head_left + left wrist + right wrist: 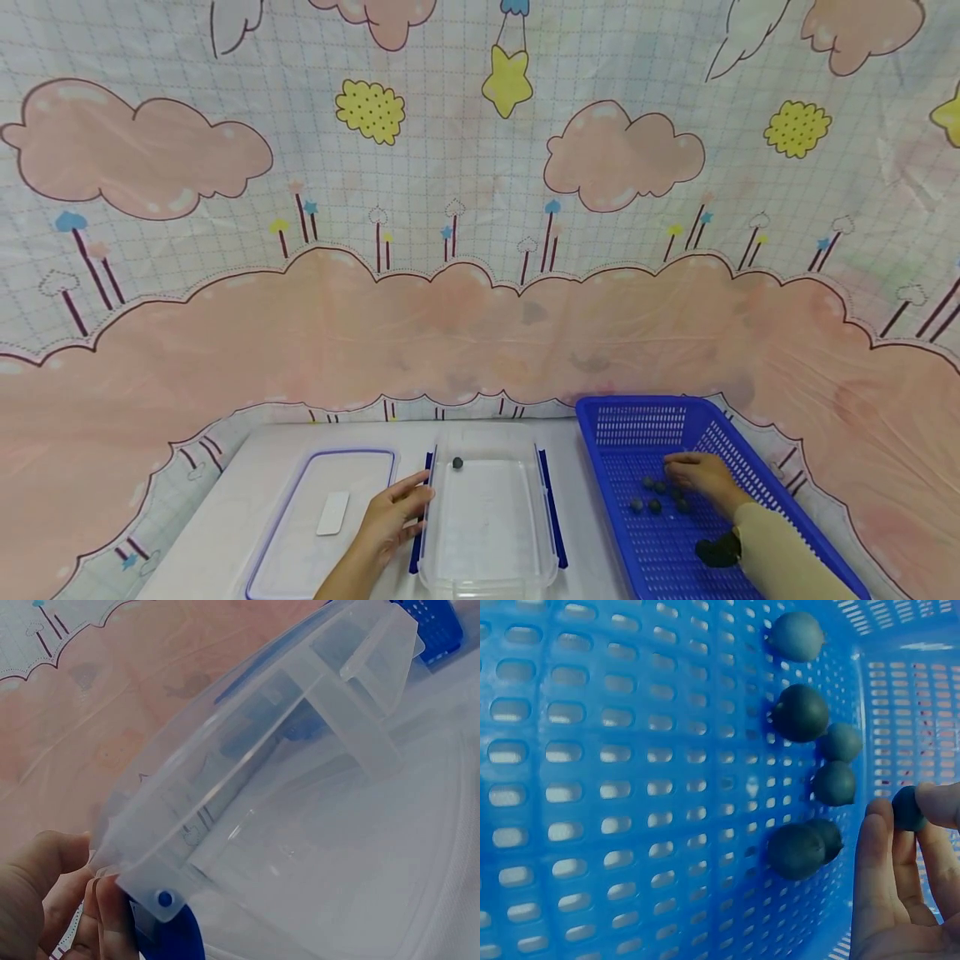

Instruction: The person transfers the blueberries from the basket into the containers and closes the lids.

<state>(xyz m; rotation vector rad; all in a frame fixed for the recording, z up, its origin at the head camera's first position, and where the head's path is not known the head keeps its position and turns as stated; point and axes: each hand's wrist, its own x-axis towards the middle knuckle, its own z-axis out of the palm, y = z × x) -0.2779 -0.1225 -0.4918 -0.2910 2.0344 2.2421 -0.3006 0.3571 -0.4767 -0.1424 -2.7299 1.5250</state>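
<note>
A green ball sits between the thumb and fingertips of the right hand, which pinches it over the blue basket. The basket stands on the right of the white tabletop. Six loose balls lie on the basket floor near that hand, most of them on its left side. The left hand is well apart from the pinched ball, at the left side of a clear box in the middle. Its thumb and fingers meet the box's edge; whether they grip it or only rest against it, I cannot tell.

The pinched ball shows only in the right wrist view; in the head view it cannot be made out behind the fingers. The right wrist view also brings out small nubs on some of the loose balls and a pair that overlaps, though whether those two touch is unclear. The head view alone shows a single ball inside the box, near its far left corner, and a clear lid with a blue rim to the left of the box, bearing a white rectangle. The left wrist view lacks these but gives the box's side wall up close, with a blue handle joined at a round blue stud just beside the fingers.
</note>
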